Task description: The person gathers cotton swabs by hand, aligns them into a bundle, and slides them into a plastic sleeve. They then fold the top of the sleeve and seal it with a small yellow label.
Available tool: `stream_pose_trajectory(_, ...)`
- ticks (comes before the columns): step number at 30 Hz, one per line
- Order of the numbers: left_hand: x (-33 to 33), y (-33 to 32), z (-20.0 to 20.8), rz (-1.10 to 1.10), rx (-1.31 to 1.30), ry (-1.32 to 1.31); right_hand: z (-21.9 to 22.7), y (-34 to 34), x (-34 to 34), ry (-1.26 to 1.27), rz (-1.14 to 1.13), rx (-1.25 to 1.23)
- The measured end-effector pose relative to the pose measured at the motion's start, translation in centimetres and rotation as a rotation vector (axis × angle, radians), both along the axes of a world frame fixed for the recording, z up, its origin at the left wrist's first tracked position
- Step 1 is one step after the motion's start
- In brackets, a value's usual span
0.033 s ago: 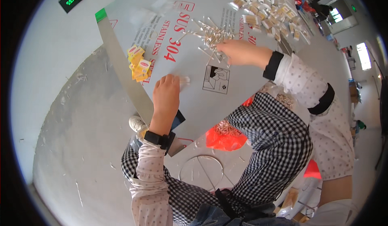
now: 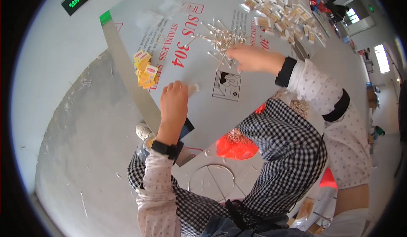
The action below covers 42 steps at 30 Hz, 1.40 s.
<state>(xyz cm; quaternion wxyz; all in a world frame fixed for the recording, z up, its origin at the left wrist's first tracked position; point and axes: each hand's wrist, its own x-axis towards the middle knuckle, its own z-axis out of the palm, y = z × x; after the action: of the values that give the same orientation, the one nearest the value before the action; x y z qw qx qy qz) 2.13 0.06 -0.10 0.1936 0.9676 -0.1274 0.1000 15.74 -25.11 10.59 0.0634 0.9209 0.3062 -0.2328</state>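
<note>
A small clear plastic container [image 2: 193, 88], partly hidden, sticks out from the fingertips of my left hand [image 2: 174, 101], which is closed on it just above the metal-sheet tabletop [image 2: 203, 118]. Over to the right, my right hand [image 2: 256, 59] is at the near edge of a loose pile of cotton swabs [image 2: 222, 38], its bent fingers closed on some of them. Their grip is partly hidden by the hand itself. Yellow printed cards [image 2: 146, 71] lie in a small stack beyond my left hand, close to the table's left edge.
Many filled clear packs of cotton swabs [image 2: 277, 12] are heaped at the far right of the table. Clear plastic pieces [image 2: 169, 8] lie at the far side. A red bag of swabs [image 2: 237, 146] is below the near edge, beside my knee. A round metal ring [image 2: 211, 182] is near the floor.
Very little differs. The clear container at my left fingertips has tipped slightly toward me, and my right hand has shifted a little at the swab pile.
</note>
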Motion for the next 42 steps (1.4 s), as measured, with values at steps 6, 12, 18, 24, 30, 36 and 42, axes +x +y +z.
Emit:
stream_pose_trajectory(6, -3.6, -1.1, 0.0, -0.031, -0.069, -0.039, -5.6, -2.2, 0.7, -0.194, 0.113, 0.096)
stream_pose_trajectory(12, -3.3, -0.9, 0.9, 0.035, -0.201, 0.0, -6.2, -1.6, 3.2, -0.22, 0.003, 0.355)
stream_pose_trajectory(18, -2.0, -1.2, 1.5, 0.024, -0.297, 0.082, -9.4, 0.4, 2.7, -0.152, -0.056, 0.645)
stream_pose_trajectory(24, -1.3, -1.3, 1.6, 0.014, -0.334, 0.107, -9.2, 5.5, -3.8, -0.123, 0.067, 0.839)
stream_pose_trajectory(30, -0.7, -0.8, 1.8, 0.021, -0.341, 0.123, -7.8, 6.3, -3.9, 0.136, 0.076, 0.888)
stream_pose_trajectory(36, -0.3, 0.2, 2.4, 0.053, -0.306, 0.113, -9.2, 4.5, 0.4, -0.14, 0.171, 0.9)
stream_pose_trajectory(42, -0.3, 0.7, 1.9, 0.013, -0.249, 0.047, -10.3, 7.4, 1.3, -0.24, 0.515, 0.934)
